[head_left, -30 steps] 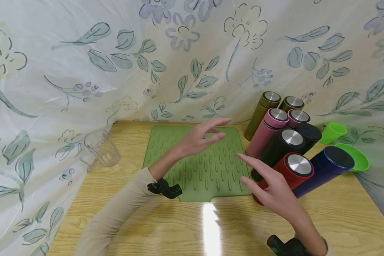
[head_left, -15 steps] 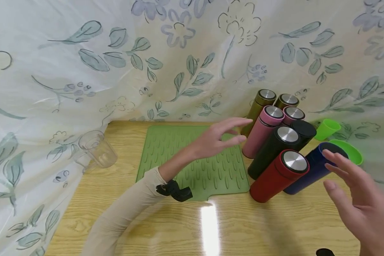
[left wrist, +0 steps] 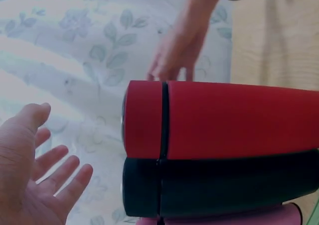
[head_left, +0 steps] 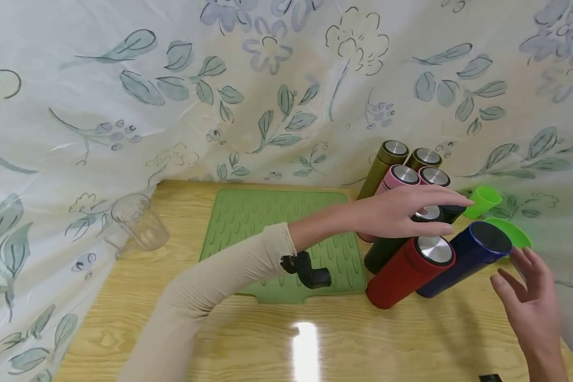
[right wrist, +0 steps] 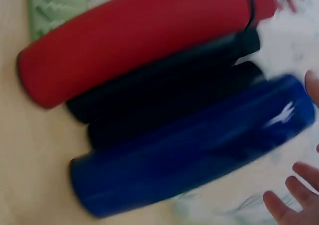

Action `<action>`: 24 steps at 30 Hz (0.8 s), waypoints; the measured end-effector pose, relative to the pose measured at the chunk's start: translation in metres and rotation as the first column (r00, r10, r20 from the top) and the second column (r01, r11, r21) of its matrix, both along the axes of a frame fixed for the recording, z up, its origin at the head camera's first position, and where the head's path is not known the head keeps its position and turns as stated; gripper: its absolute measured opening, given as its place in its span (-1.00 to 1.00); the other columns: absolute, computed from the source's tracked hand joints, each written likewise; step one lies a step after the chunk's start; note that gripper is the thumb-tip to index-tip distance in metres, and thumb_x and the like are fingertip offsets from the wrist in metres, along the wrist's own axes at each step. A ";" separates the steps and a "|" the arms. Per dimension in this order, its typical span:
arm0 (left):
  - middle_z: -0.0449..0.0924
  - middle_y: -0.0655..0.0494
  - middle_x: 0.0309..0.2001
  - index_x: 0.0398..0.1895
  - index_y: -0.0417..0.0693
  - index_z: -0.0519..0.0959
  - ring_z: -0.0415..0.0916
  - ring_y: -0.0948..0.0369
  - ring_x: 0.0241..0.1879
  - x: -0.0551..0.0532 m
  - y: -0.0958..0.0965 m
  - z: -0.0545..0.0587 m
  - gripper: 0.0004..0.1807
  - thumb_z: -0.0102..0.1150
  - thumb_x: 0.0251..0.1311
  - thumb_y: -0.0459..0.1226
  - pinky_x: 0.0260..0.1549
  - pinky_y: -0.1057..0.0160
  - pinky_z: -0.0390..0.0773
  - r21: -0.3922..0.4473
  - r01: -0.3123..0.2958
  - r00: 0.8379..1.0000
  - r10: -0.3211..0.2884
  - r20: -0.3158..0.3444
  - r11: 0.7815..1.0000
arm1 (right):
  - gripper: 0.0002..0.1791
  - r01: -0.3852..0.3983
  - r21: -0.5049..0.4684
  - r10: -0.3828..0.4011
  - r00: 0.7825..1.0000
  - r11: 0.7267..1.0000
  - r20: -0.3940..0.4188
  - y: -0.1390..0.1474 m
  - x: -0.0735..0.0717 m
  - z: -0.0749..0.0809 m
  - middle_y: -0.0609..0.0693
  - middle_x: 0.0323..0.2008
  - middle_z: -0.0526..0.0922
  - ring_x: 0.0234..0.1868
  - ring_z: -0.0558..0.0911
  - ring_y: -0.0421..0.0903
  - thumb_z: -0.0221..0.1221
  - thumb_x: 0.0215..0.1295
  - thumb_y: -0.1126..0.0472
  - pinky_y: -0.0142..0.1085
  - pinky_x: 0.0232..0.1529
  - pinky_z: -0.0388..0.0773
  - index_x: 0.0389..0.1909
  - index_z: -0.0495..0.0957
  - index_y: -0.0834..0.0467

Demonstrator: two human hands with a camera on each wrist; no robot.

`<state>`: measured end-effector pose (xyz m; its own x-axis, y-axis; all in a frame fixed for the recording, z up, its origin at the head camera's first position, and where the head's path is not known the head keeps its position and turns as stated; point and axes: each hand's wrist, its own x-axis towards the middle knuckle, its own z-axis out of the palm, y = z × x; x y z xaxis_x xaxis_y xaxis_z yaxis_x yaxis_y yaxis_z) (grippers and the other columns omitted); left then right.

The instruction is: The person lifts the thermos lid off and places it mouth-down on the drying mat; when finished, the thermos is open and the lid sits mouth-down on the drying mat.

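My left hand (head_left: 401,212) hovers over the group of upright thermos bottles, fingers extended and thumb apart, holding nothing. It covers part of a black bottle (head_left: 381,255) and a pink bottle (head_left: 403,175). In the left wrist view its fingers are spread, apart from the lid of the red bottle (left wrist: 239,118). My right hand (head_left: 532,302) is to the right of the blue bottle (head_left: 465,260), fingers loosely bent. In the right wrist view, thumb and fingers lie near the blue bottle's top end with a gap between. A second black bottle (right wrist: 174,103) stands between red and blue.
A green ridged mat (head_left: 258,212) lies left of the bottles. Olive bottles (head_left: 379,168) stand at the back by the floral curtain (head_left: 267,106). A green cup (head_left: 484,200) and green bowl (head_left: 511,231) sit back right. A clear mug (head_left: 143,225) stands at the left edge.
My left hand has moved right, from over the mat to above the bottles. My right hand has swung right, from in front of the red bottle to the blue bottle's far side.
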<state>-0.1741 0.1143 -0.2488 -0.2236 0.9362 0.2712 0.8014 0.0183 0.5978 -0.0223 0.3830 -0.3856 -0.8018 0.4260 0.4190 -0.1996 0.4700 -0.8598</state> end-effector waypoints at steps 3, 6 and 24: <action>0.22 0.24 0.45 0.44 0.08 0.25 0.10 0.52 0.39 -0.003 0.013 0.001 -0.41 0.06 0.38 -0.09 0.18 0.69 0.26 -0.054 -0.002 1.000 0.003 0.007 0.999 | -0.22 -0.168 -0.179 0.158 0.985 0.969 -0.071 0.010 -0.010 -0.021 -0.08 0.32 0.36 0.32 0.34 -0.23 -0.02 0.23 0.67 -0.72 0.02 0.45 0.46 0.09 0.21; 0.20 0.29 0.45 0.46 0.11 0.23 0.09 0.54 0.39 -0.008 0.023 0.002 -0.40 0.04 0.39 -0.07 0.20 0.70 0.21 -0.097 -0.010 1.000 0.009 -0.016 0.995 | -0.21 -0.322 -0.219 0.302 0.946 0.921 -0.122 0.015 -0.017 -0.037 -0.10 0.32 0.36 0.30 0.35 -0.26 -0.03 0.24 0.68 -0.69 0.04 0.46 0.48 0.05 0.23; 0.29 0.36 0.40 0.41 0.17 0.30 0.22 0.52 0.33 -0.025 0.088 0.005 -0.45 0.02 0.39 -0.02 0.19 0.74 0.13 -0.268 0.021 0.992 -0.053 -0.112 0.963 | -0.14 -0.363 -0.063 0.365 0.931 0.930 0.020 0.024 -0.047 -0.076 -0.23 0.06 0.48 -0.05 0.51 -0.43 0.14 0.07 0.71 -0.72 -0.01 0.40 0.42 0.17 0.20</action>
<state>-0.1993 0.2018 -0.2437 -0.1689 0.9851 0.0334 0.8688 0.1328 0.4771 -0.0698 0.4070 -0.4617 -0.9185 0.1247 0.3752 -0.3208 0.3197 -0.8916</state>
